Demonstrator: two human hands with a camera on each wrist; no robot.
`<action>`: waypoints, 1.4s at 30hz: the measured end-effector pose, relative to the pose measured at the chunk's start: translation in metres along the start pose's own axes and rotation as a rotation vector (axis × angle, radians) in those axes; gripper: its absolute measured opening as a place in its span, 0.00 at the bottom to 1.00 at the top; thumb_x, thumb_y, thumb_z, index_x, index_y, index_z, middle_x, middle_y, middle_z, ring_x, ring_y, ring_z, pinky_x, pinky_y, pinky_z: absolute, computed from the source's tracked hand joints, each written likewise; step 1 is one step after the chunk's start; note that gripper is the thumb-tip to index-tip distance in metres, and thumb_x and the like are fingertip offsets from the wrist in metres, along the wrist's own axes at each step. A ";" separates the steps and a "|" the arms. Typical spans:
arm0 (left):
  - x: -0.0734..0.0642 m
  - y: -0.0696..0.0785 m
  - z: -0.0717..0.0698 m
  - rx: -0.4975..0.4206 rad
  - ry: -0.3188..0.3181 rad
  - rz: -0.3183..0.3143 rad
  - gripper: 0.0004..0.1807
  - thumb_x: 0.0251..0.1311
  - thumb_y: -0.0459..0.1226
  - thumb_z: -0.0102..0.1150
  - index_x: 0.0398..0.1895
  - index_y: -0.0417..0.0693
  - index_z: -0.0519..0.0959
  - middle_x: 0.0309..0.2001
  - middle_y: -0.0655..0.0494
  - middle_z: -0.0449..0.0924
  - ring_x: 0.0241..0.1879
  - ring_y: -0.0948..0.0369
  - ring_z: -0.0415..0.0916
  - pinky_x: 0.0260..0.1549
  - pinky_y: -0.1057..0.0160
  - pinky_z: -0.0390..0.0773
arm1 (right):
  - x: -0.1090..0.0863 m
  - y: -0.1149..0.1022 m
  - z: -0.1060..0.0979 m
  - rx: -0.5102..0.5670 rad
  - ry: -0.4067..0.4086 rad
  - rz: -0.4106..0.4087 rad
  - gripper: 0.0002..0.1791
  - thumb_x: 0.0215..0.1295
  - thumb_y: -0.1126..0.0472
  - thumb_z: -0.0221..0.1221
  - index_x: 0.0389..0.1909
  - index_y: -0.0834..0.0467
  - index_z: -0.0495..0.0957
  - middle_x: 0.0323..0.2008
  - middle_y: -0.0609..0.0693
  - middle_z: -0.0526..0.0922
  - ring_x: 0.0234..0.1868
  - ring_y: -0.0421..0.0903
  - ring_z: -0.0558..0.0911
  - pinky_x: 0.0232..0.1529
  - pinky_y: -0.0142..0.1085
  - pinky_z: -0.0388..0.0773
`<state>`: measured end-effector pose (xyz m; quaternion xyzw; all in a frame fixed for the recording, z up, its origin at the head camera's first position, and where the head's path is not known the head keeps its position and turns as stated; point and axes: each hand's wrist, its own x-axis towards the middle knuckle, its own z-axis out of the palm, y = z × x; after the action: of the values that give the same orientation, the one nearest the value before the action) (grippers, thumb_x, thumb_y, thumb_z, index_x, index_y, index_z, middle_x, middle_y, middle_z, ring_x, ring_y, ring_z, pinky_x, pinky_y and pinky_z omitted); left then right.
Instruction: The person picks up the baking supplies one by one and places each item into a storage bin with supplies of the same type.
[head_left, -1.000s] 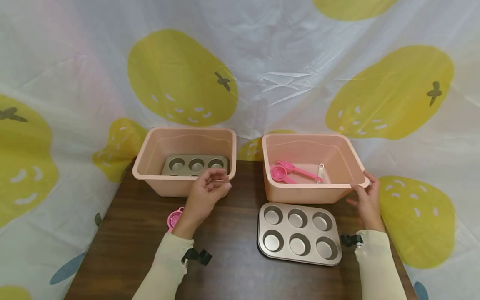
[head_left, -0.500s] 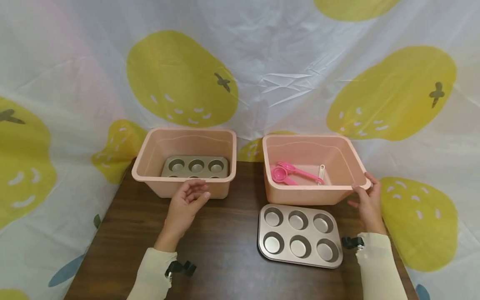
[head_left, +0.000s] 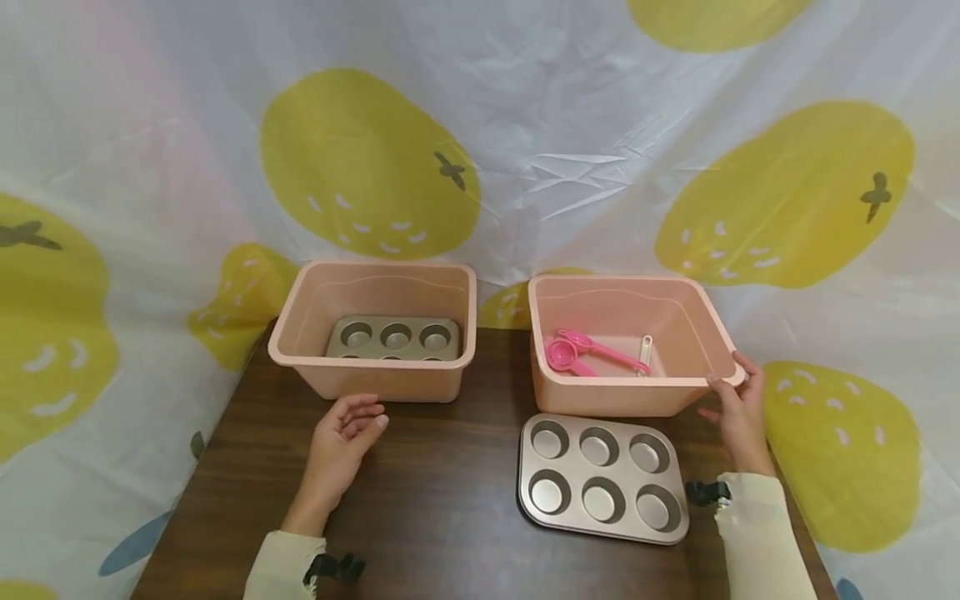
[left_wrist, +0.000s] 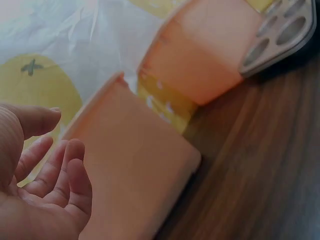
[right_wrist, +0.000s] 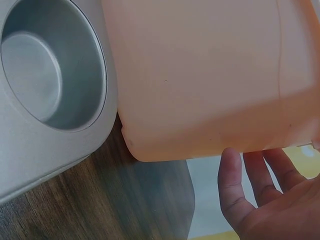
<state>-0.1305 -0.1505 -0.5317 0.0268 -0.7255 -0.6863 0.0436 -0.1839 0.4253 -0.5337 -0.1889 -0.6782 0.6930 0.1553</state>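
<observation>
My left hand hovers in front of the left pink bin, fingers loosely bent, nothing in it. That bin's front wall fills much of the left wrist view, beside the relaxed left hand. At the right bin, my right hand grips the front right corner, thumb at the front rim and a finger over the side. In the right wrist view its fingers touch the bin's edge. A six-cup muffin pan lies before the right bin; another muffin pan sits inside the left bin.
Inside the right bin lie pink long-handled utensils with round cups and a small white slotted piece. A dark wooden table bears both bins. Behind it hangs a fruit-print curtain.
My left hand has drawn back from the left bin's rim, leftward and toward me. A pink round utensil earlier visible by its wrist is out of sight. The right hand stays at the bin corner.
</observation>
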 end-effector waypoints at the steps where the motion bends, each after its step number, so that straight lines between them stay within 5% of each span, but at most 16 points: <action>1: -0.001 -0.003 -0.003 0.010 0.007 -0.004 0.18 0.68 0.29 0.68 0.58 0.36 0.78 0.50 0.46 0.84 0.44 0.66 0.83 0.45 0.73 0.83 | 0.000 0.000 0.000 0.001 0.002 0.001 0.32 0.78 0.61 0.56 0.75 0.37 0.58 0.72 0.44 0.63 0.56 0.35 0.74 0.25 0.33 0.84; 8: -0.010 -0.020 -0.019 -0.001 0.040 -0.075 0.21 0.68 0.30 0.68 0.61 0.34 0.76 0.45 0.67 0.86 0.44 0.68 0.83 0.44 0.72 0.85 | 0.001 0.001 0.001 0.003 0.010 -0.005 0.32 0.78 0.61 0.55 0.76 0.38 0.58 0.73 0.46 0.63 0.57 0.36 0.74 0.24 0.32 0.83; 15: -0.011 -0.041 -0.034 0.017 0.109 -0.084 0.19 0.68 0.29 0.67 0.60 0.32 0.76 0.47 0.53 0.87 0.40 0.70 0.83 0.40 0.73 0.84 | 0.002 0.002 0.001 0.003 0.019 -0.010 0.32 0.77 0.61 0.56 0.75 0.37 0.59 0.74 0.47 0.63 0.56 0.36 0.75 0.24 0.33 0.83; 22: -0.008 -0.059 -0.048 0.000 0.187 -0.108 0.20 0.69 0.30 0.67 0.61 0.31 0.76 0.46 0.57 0.87 0.40 0.68 0.85 0.39 0.74 0.84 | 0.001 0.001 0.003 -0.009 0.019 -0.017 0.31 0.77 0.61 0.56 0.75 0.38 0.59 0.74 0.47 0.63 0.55 0.36 0.75 0.24 0.33 0.84; 33: -0.006 -0.080 -0.063 0.108 0.198 -0.177 0.20 0.70 0.29 0.65 0.62 0.36 0.77 0.50 0.47 0.85 0.39 0.72 0.82 0.40 0.75 0.83 | 0.000 0.001 0.003 -0.041 0.017 -0.006 0.33 0.78 0.63 0.54 0.78 0.40 0.56 0.77 0.49 0.60 0.57 0.35 0.74 0.26 0.33 0.84; 42: -0.011 -0.092 -0.064 0.201 0.126 -0.175 0.24 0.64 0.27 0.70 0.62 0.38 0.77 0.57 0.35 0.82 0.41 0.68 0.83 0.38 0.73 0.83 | -0.001 0.002 0.002 -0.027 0.012 -0.028 0.33 0.77 0.63 0.54 0.77 0.40 0.57 0.75 0.47 0.61 0.55 0.35 0.74 0.25 0.33 0.84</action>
<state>-0.1149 -0.2184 -0.6207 0.1373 -0.7813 -0.6083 0.0263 -0.1842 0.4232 -0.5360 -0.1857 -0.6892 0.6803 0.1664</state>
